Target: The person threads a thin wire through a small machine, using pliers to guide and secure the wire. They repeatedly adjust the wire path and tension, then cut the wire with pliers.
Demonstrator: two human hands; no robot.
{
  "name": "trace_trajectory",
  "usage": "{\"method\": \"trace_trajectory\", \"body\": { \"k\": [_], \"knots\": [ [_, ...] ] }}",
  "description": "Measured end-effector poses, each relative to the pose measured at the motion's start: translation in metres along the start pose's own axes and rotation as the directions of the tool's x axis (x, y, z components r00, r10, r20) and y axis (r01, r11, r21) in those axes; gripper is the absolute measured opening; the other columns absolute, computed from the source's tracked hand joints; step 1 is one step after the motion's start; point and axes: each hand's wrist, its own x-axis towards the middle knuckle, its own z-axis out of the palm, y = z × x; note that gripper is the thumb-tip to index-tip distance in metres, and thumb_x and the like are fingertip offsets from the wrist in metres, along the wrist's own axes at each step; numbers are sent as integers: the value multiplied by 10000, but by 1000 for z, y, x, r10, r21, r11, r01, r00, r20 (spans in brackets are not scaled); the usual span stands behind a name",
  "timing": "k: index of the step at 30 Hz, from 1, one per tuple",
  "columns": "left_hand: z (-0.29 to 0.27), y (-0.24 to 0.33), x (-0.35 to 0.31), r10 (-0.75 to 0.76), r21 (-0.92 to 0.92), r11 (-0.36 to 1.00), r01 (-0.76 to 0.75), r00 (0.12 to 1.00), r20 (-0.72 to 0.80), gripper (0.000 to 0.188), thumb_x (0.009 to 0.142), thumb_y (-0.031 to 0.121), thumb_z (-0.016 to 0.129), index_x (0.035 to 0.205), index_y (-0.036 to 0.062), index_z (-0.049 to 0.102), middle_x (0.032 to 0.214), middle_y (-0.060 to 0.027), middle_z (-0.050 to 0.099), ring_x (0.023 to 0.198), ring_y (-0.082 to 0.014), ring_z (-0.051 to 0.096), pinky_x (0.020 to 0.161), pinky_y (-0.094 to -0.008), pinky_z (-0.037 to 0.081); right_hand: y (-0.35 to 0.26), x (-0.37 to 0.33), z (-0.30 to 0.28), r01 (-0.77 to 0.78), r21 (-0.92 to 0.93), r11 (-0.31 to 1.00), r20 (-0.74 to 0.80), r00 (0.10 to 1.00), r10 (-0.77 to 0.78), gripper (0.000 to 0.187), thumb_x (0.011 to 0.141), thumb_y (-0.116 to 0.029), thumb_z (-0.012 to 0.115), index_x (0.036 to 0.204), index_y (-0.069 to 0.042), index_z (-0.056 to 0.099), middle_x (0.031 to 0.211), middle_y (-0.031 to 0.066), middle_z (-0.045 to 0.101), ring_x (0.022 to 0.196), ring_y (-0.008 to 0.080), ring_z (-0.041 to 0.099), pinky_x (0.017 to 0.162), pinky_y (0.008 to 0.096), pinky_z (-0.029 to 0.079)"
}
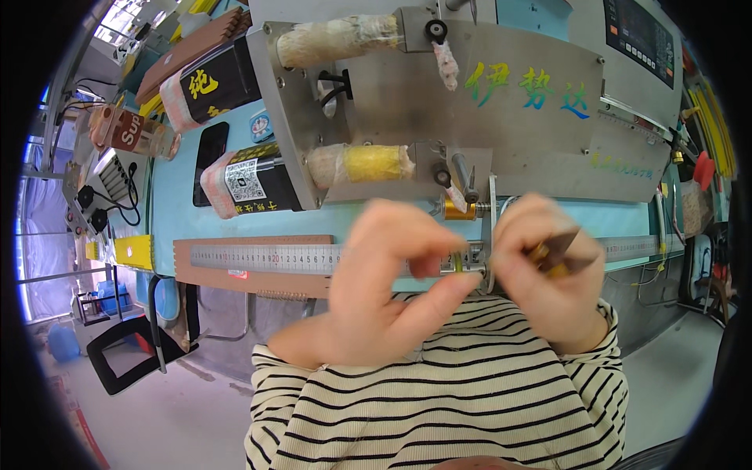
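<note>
My left hand point(376, 294) is curled, with thumb and forefinger nearly meeting around a small, thin yellow-green piece point(458, 262). What kind of piece it is, I cannot make out. Beside it, my right hand point(540, 274) is closed around a dark, flat-ended thing with brass-coloured parts point(560, 254); motion blur and my fingers hide its kind. Both hands are raised in front of the metal machine point(533, 117), near its lower edge. A brass-coloured cylinder point(460, 208) sits on the machine just above my fingers.
A long steel ruler point(266, 258) lies along a brown board point(200, 282) at the table's near edge. Wrapped rollers point(345, 39) stick out from the machine. A phone point(211, 157) and a plastic cup point(137, 133) are at left; a control panel point(638, 39) is at right.
</note>
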Motion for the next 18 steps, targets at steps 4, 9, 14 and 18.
{"method": "trace_trajectory", "body": {
  "k": [4,9,14,18],
  "knots": [
    [-16,2,32,358,691,596,-409,906,228,347,736,-57,675,1067,-4,587,1062,-161,601,925,-270,596,783,-317,485,2,27,-5,-133,-44,990,-137,983,126,71,812,50,618,825,-7,576,821,30,539,696,69,464,588,224,363],
    [-27,2,55,107,764,451,-460,878,466,494,675,6,737,1150,-4,601,1124,-160,648,966,-279,645,799,-344,520,14,44,7,-202,-60,978,-131,972,193,65,840,25,628,830,-4,571,830,-9,538,724,46,467,628,205,359],
    [-28,-6,60,183,721,495,-486,869,460,427,663,18,750,1078,17,648,1020,-123,695,853,-262,680,730,-333,536,18,46,6,-242,16,970,-141,960,242,66,823,44,627,830,2,576,831,10,545,711,63,466,607,208,353],
    [-29,-10,57,217,713,498,-493,867,449,396,669,8,751,1053,13,652,1031,-122,699,841,-252,681,724,-316,537,17,48,-3,-85,-88,992,-131,989,73,78,801,63,623,808,4,573,823,23,539,708,77,466,589,206,340]
  ]
}}
